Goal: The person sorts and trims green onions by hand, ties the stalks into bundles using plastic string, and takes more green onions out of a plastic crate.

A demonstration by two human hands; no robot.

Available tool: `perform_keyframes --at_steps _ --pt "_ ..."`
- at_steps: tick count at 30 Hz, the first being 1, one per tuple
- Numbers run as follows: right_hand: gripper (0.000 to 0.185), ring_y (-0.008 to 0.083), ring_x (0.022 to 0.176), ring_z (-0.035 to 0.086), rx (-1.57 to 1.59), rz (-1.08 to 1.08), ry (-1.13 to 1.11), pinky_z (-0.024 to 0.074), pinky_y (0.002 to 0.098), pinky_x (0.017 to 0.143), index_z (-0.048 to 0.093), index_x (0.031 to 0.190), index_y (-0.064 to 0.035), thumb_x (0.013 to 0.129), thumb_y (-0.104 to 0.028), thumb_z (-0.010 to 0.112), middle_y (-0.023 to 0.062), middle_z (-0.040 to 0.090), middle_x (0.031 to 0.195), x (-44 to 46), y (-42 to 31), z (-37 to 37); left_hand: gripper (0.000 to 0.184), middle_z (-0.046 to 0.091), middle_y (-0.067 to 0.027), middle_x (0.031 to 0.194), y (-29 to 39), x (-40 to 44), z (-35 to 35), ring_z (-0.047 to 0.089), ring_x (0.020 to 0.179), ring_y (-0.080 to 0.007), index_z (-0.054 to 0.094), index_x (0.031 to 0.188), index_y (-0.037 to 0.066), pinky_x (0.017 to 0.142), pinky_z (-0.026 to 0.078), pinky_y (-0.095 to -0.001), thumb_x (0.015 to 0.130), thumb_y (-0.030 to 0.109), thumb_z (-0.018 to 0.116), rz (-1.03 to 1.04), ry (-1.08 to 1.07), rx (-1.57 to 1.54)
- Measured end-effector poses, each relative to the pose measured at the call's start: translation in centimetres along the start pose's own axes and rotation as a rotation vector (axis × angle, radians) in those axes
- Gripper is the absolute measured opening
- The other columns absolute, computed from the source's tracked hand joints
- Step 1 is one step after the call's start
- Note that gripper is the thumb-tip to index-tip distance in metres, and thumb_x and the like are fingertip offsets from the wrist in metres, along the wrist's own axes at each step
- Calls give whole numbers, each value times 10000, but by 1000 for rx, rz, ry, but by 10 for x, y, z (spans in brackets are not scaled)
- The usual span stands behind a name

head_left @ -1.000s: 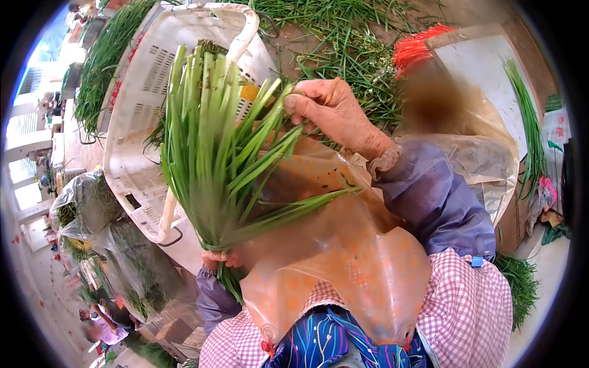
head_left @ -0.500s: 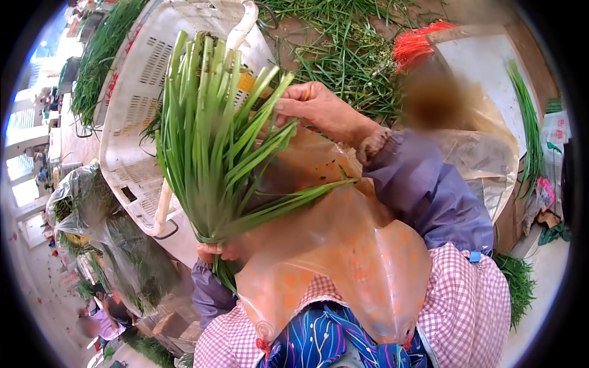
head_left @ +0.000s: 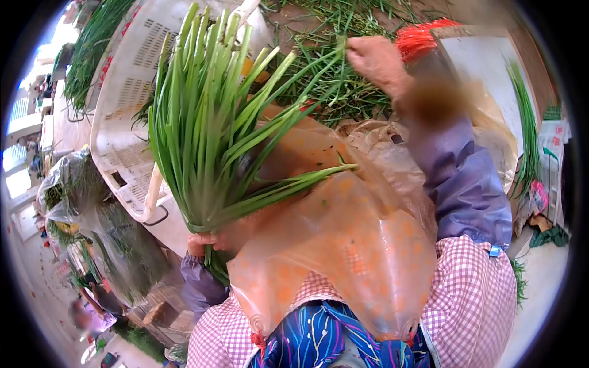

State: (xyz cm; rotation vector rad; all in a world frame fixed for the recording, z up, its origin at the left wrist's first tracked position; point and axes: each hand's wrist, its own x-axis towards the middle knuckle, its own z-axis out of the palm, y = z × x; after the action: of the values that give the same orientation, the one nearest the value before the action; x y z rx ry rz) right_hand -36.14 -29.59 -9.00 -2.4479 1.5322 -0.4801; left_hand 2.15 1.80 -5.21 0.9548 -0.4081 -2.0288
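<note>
Green stalks are forming a thick, fan-shaped bunch (head_left: 196,141) above the thin, wrinkled plastic apron (head_left: 343,245), beside the white slotted crate (head_left: 116,141). The left hand (head_left: 199,243) is gripping its narrow lower end, and the right hand (head_left: 379,58) is pinching a few slender leaves at their tips. The bunch is looking mostly gathered, but some leaves are sticking out sideways, and no tie is showing. Beyond it, many loose greens (head_left: 374,98) are lying tangled and unbundled.
</note>
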Motion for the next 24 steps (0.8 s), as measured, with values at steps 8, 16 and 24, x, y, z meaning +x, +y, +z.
perform_keyframes --at_steps 8,16,24 --pt "348 290 1044 571 115 -286 166 431 446 902 592 1121 -123 801 -244 652 116 603 1100 -31 -38 -30 499 497 -85 715 -6 2 9 453 584 -179 500 1128 -47 553 384 -315 699 122 692 53 63 17" --pt "437 275 984 542 367 -793 285 425 436 905 567 1069 -76 688 -225 719 92 557 1118 -50 -170 -24 534 502 -88 813 -11 -1 18 462 680 -183 486 1172 -37 619 384 -311 703 124 686 82 128 36" --pt "329 216 969 523 264 -919 378 424 450 910 550 1039 -148 720 -223 575 57 547 1072 -69 -184 -30 635 547 -104 1056 -13 -3 19 516 921 -205 468 1261 -15 793 421 -315 682 104 701 71 215 -3"
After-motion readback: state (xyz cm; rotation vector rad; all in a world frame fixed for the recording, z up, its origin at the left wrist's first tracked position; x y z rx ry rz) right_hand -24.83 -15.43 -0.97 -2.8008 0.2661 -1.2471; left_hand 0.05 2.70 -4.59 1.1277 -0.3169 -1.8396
